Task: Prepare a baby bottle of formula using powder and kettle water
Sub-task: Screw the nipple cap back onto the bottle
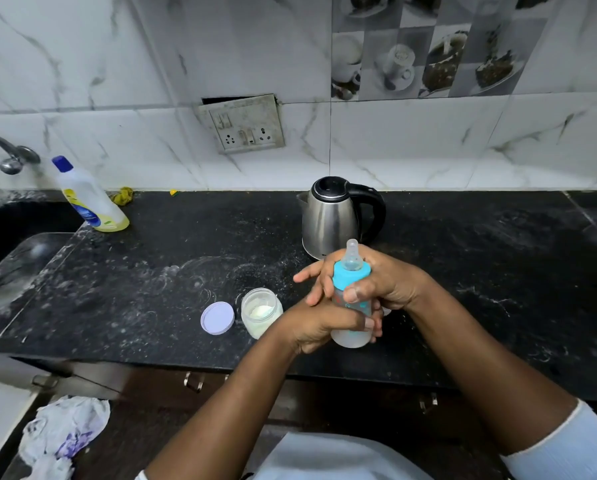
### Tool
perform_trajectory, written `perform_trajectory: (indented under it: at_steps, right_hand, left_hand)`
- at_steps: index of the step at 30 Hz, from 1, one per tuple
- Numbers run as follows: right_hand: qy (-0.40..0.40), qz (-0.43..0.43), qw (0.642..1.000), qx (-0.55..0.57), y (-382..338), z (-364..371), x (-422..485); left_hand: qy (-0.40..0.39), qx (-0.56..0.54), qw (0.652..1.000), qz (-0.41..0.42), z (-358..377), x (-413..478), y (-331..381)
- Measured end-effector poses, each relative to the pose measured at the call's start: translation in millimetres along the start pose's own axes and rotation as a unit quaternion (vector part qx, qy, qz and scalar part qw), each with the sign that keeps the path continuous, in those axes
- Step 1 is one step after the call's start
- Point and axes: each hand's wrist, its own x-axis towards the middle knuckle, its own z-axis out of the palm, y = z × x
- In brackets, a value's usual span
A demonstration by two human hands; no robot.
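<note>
A baby bottle (pixel 351 336) with a blue collar and clear teat stands upright over the black counter (pixel 172 271), held between both my hands. My left hand (pixel 324 325) wraps its lower body. My right hand (pixel 383 284) grips the upper body just under the collar, thumb in front. The bottle holds pale liquid at its base. An open jar of white formula powder (pixel 259 311) stands just left of my left hand, its lilac lid (pixel 217 318) lying flat beside it. The steel kettle (pixel 335 216) with a black handle stands behind the bottle.
A dish-soap bottle (pixel 89 197) stands at the counter's back left beside the sink (pixel 9 237) and tap (pixel 11 155). A wall socket plate (pixel 245 124) is above the counter. A crumpled cloth (pixel 65 431) lies low on the left. Powder dust streaks the counter.
</note>
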Motion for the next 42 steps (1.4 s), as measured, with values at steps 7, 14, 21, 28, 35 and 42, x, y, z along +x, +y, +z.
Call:
perform_trajectory:
  at_steps: [7,14,21,28,35,42]
  right_hand:
    - [0.170,-0.001,0.982,-0.085,5,14,-7]
    - [0.289,0.027,0.953,-0.085,14,21,-3]
    - [0.352,0.062,0.933,-0.040,23,24,1]
    - [0.199,0.008,0.980,0.012,18,17,-18]
    - [0.008,0.009,1.000,-0.023,2,1,-18]
    - [0.197,-0.026,0.977,-0.077,21,2,-29]
  left_hand:
    - [0.116,0.125,0.984,0.058,5,-1,-1]
    - [0.212,0.186,0.950,0.137,12,14,-11]
    - [0.334,0.214,0.915,0.069,21,24,-28]
    - [0.073,0.123,0.987,0.074,-6,5,-4]
    - [-0.088,0.076,0.993,0.001,-3,2,2]
    - [0.159,0.269,0.941,0.129,18,17,-13]
